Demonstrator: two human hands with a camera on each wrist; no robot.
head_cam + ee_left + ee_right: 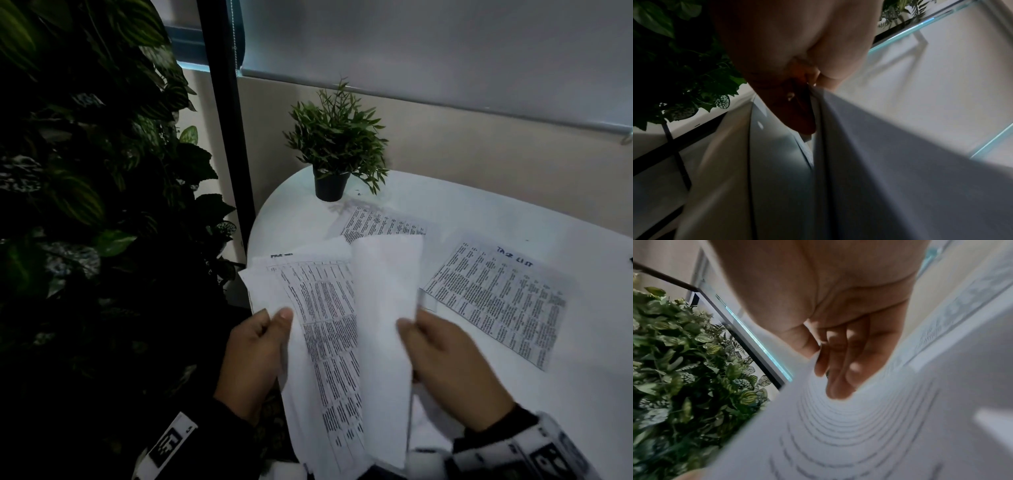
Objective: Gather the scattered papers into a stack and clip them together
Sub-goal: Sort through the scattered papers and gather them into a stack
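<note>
A person's left hand [255,359] holds a fanned bundle of printed papers [322,329] by its left edge, thumb on top and the other fingers hidden beneath, pinching the sheets. The right hand [445,363] pinches a blank-backed sheet [383,325] by its right edge, overlapping the bundle just beside the left thumb.

Two more sheets lie flat on the white surface [565,411]: one headed task list [496,301], beyond the right fingers, and another [380,224] further off, near a small potted plant [334,147]. No clip can be made out for certain.

The papers look light, thin and floppy; they curl where unsupported and would likely slide against each other. A sound hold is probably along one long edge, then tapping the edges square on the surface.

The head view alone shows the loose sheets and both hands together. The left wrist view shows the left thumb [789,104] pressed against sheet edges from below, blurred. The right wrist view shows what the head view hides: the right hand's fingers [840,369] laid together, nearly straight, under the curved printed side.
</note>
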